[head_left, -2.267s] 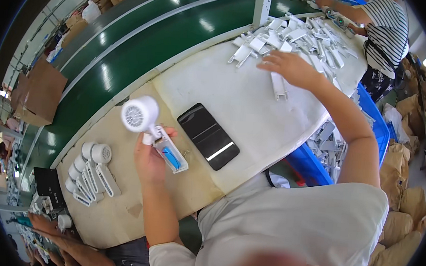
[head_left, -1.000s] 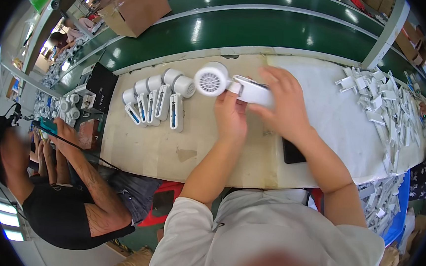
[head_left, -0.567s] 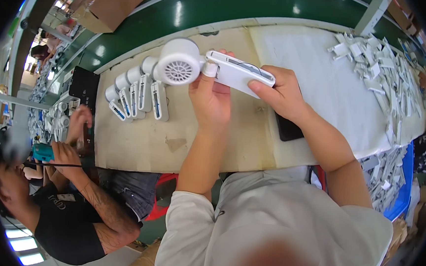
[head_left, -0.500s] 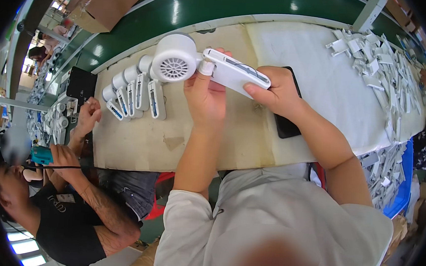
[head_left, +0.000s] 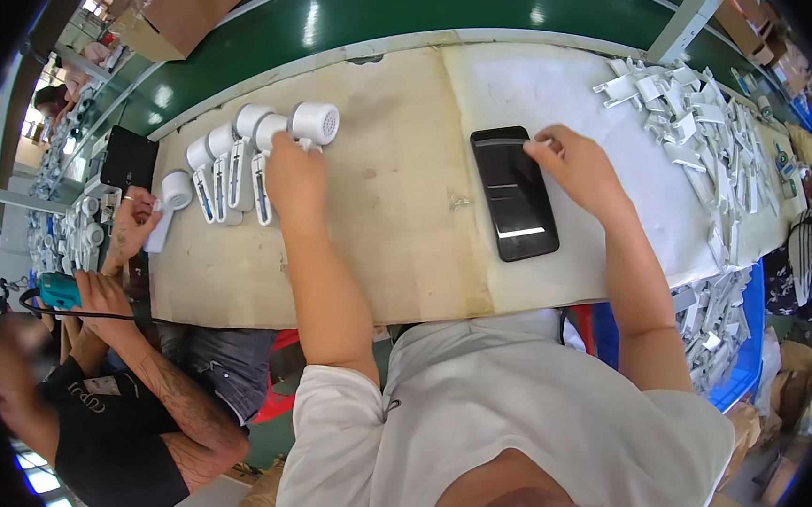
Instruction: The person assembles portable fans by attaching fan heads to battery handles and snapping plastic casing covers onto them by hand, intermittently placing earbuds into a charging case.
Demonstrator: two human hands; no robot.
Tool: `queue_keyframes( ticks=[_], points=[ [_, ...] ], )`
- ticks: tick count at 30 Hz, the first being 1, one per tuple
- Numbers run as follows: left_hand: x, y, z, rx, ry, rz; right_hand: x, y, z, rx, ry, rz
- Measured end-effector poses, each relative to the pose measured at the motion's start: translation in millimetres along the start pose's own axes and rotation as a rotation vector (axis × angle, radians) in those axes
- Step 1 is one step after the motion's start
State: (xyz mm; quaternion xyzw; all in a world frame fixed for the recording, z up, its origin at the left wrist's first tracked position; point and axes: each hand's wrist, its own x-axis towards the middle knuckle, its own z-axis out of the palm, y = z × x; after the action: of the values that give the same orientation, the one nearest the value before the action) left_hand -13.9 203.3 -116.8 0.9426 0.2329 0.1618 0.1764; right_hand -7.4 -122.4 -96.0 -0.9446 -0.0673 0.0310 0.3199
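My left hand (head_left: 296, 182) is closed around the handle of a white hair dryer (head_left: 315, 123), whose round head with a grille shows above my fingers. It sits at the right end of a row of similar white hair dryers (head_left: 221, 139), their slim handles turned toward me with blue strips showing in the open slots. My right hand (head_left: 576, 171) hovers by the upper right corner of a black smartphone (head_left: 514, 195), loosely curled, thumb and forefinger slightly apart, with nothing visible in it.
Many loose white plastic parts (head_left: 706, 133) are heaped on the right of the covered table (head_left: 378, 252). A blue bin (head_left: 750, 348) with more parts stands below. At left, a co-worker's hand (head_left: 130, 225) touches a white dryer (head_left: 175, 190); the other holds a teal power tool (head_left: 60, 291).
The hair dryer moved from both my hands to the row at left, still in my left hand. My right hand let go of its handle. The co-worker's hand now touches a dryer.
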Motion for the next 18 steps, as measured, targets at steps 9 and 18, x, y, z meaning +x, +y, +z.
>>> queue_keyframes(
  ticks=[9,18],
  points=[
    [-71,90,25,-0.558,-0.982,0.138,-13,17,23,0.201,-0.103,0.04],
    [-68,96,41,-1.173,-0.927,-0.034,16,3,39,1.274,0.125,0.01]
  ],
)
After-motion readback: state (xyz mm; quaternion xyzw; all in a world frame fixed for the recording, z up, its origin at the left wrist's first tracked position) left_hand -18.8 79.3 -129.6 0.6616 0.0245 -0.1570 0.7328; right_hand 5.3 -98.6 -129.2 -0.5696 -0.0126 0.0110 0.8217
